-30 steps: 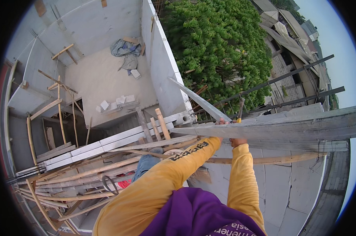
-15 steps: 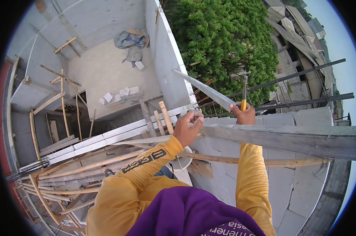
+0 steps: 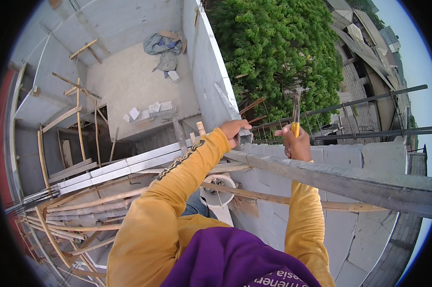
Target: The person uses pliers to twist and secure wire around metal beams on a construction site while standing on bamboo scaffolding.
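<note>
My left hand (image 3: 235,132) is closed around the near end of a long, pale grey bar (image 3: 228,103) at the wall corner; the bar points away beside the far wall. In my right hand (image 3: 298,145) is a hammer (image 3: 296,128) by its yellow handle, head pointing away from me. A weathered grey timber beam (image 3: 330,171) runs from just below my left hand out to the right edge, passing across my right wrist area. My fingers partly hide the bar's near end.
Behind the beam runs a grey block wall (image 3: 340,154). Steel bars (image 3: 369,99) jut out at the right, before a leafy tree (image 3: 278,52). A white bucket (image 3: 218,193) hangs or stands below my left forearm. Bamboo poles (image 3: 96,205) cross at lower left. A room floor (image 3: 130,86) lies far below.
The grey bar has swung from lying toward my right hand to pointing more straight away. My left hand has moved onto its near end. My right thumb has left the bar; the hammer stays held.
</note>
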Tool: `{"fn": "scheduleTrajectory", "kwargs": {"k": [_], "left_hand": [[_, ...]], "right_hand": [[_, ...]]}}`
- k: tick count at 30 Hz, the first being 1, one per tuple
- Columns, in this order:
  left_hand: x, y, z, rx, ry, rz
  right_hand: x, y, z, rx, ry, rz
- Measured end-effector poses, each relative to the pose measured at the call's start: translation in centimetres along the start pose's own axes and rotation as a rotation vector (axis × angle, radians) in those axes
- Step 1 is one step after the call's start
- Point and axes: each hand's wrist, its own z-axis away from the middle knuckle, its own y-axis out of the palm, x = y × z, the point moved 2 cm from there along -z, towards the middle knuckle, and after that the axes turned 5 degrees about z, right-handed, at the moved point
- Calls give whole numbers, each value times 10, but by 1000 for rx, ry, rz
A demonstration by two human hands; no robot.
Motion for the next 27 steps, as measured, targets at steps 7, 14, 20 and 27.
{"fn": "scheduleTrajectory", "kwargs": {"k": [7, 14, 20, 27], "left_hand": [[-66, -185, 99, -403, -129, -1054], [-124, -274, 165, -756, -260, -1858], [-111, -374, 191, -815, -176, -1835], [14, -214, 115, -319, -194, -368]], "right_hand": [[-47, -26, 52, -136, -15, -21], [-143, -81, 127, -170, -314, 905], [-52, -34, 169, -298, 257, 24], [-46, -35, 212, -429, 239, -62]]}}
